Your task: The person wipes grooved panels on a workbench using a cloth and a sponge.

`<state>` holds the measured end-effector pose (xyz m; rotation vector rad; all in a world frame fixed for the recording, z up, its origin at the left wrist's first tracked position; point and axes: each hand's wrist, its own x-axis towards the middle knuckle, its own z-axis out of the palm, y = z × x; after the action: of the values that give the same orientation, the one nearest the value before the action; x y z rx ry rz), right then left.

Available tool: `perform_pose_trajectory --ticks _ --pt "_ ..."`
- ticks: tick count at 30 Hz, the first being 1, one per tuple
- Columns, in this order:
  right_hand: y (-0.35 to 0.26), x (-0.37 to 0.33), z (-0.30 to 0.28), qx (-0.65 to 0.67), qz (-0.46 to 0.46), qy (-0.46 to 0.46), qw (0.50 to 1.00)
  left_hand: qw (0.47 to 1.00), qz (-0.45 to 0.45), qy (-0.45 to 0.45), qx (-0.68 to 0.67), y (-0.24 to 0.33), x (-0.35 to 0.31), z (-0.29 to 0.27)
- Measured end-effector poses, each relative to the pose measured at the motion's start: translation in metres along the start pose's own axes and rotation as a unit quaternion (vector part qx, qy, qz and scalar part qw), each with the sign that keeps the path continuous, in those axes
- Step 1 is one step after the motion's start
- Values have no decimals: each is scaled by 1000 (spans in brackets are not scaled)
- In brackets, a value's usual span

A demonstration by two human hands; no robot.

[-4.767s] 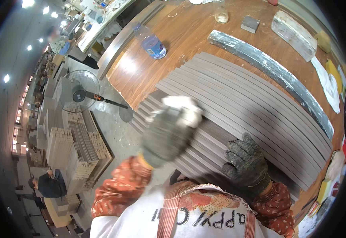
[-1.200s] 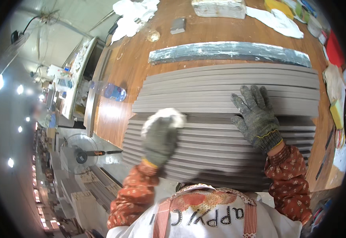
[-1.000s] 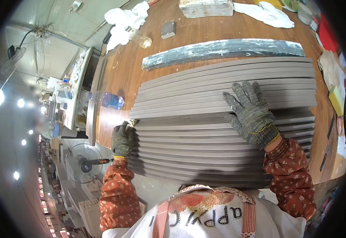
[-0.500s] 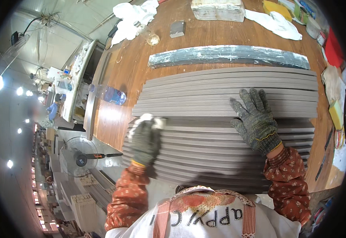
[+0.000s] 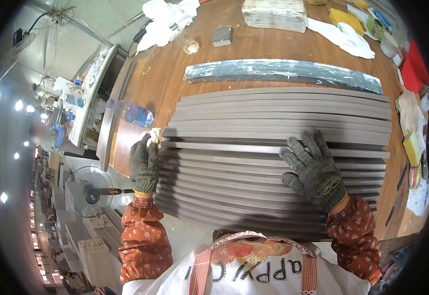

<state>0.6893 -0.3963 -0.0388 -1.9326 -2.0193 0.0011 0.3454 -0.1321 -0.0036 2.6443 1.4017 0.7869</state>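
Long grey-brown strips (image 5: 273,110) lie side by side across the table, packed close in the far group. The nearer strips (image 5: 244,189) lie with dark gaps between them. Between the groups runs one lighter strip (image 5: 214,146). My right hand (image 5: 313,172), in a dark grey knitted glove, rests on the strips with its fingers apart, fingertips by the lighter strip. Just off the strips' left ends, my left hand (image 5: 144,166), gloved alike, is closed on a white cloth (image 5: 153,135) that shows past its fingertips.
Beyond the strips lies a long dark block smeared white (image 5: 283,70). A plastic bottle (image 5: 138,115) lies to the left. A wrapped block (image 5: 273,14), a small grey block (image 5: 222,36) and white rags (image 5: 340,37) are farther back. A fan (image 5: 89,191) stands past the table's left edge.
My left hand has moved left with the cloth, from over the strips to beyond their ends. My right hand has come slightly nearer me. A lighter strip now shows in the dark gap.
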Motion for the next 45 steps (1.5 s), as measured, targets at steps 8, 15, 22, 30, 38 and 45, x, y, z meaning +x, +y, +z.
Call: perform_pose_trajectory --ticks 8,15,22,30,38,45 --pt "4 -5 -7 94 6 0 996 997 63 38 -10 30 18 7" --pt "12 18 9 -93 143 -22 985 998 44 19 -32 27 21 19" --pt "-10 -2 1 -50 126 -47 990 996 -2 51 -69 11 18 12" --pt "-18 3 -1 -49 156 -84 983 975 205 11 -89 74 6 24" --pt "-21 3 1 -45 145 -35 988 958 285 9 -33 111 -26 70" --pt "-13 -3 -1 -29 124 29 991 989 107 -62 80 2 5 41"
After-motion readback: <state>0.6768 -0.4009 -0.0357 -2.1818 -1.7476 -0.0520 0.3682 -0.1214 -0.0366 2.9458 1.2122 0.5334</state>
